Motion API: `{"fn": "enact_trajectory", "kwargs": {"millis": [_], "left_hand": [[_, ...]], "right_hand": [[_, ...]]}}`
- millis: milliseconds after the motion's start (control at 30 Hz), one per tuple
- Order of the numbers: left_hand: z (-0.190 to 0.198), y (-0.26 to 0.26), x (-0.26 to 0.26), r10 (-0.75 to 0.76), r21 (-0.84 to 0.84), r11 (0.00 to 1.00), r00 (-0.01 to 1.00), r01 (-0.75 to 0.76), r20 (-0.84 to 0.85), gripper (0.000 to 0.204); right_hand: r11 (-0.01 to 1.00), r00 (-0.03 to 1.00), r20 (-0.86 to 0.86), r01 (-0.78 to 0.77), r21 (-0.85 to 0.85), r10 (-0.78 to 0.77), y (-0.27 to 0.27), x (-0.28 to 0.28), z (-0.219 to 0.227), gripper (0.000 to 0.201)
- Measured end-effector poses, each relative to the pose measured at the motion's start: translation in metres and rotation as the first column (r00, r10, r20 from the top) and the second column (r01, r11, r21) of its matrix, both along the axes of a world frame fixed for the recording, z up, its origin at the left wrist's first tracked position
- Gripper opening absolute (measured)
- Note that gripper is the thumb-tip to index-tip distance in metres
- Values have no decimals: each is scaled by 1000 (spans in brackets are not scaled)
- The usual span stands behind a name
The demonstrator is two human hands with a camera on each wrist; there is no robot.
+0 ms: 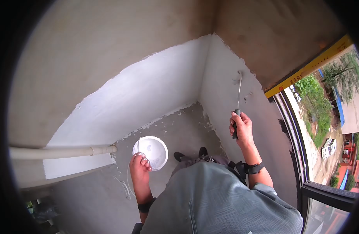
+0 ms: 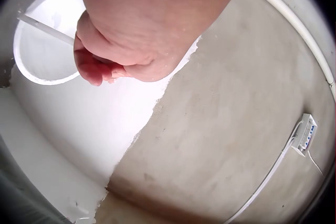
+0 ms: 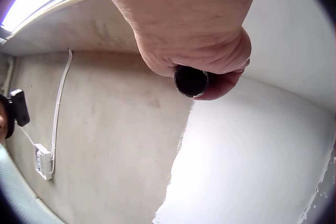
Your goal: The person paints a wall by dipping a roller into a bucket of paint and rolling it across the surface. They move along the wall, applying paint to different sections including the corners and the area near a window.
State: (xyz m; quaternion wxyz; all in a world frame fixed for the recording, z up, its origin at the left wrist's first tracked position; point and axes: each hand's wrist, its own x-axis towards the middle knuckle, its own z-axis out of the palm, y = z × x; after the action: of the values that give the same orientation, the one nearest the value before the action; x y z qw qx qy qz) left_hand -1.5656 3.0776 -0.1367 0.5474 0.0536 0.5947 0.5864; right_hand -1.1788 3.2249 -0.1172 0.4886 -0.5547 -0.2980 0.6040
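Observation:
My left hand [image 1: 139,168] grips the thin handle [image 2: 46,28] of a white bucket [image 1: 160,154], which hangs low in front of my body. White paint coats its inside. On the right, my right hand [image 1: 244,128] is wrapped round the black handle [image 1: 236,124] of a paint roller. A thin metal shaft [image 1: 239,93] runs up from it to the white-coated wall [image 1: 222,66]. Its head blends into the pale surface there. In the right wrist view only the round end of the black handle [image 3: 191,81] shows beneath the hand.
Bare grey-brown wall [image 1: 86,46] surrounds the white area. A pale pipe [image 1: 66,153] runs along the left. At right is a window frame [image 1: 288,117] with a yellow strip [image 1: 308,68]. A small wired box [image 2: 304,134] sits on the wall. Grey floor [image 1: 179,124] lies below.

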Motion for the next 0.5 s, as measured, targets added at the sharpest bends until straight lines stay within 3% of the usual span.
{"fn": "enact_trajectory", "kwargs": {"millis": [267, 500], "left_hand": [[2, 4, 27, -20, 2, 1000, 999, 20, -32, 10], [6, -10, 38, -18, 1, 1000, 998, 18, -55, 10]], "right_hand": [[998, 998, 46, 51, -43, -49, -35, 19, 5, 18], [999, 997, 60, -39, -2, 39, 19, 18, -14, 23]]}}
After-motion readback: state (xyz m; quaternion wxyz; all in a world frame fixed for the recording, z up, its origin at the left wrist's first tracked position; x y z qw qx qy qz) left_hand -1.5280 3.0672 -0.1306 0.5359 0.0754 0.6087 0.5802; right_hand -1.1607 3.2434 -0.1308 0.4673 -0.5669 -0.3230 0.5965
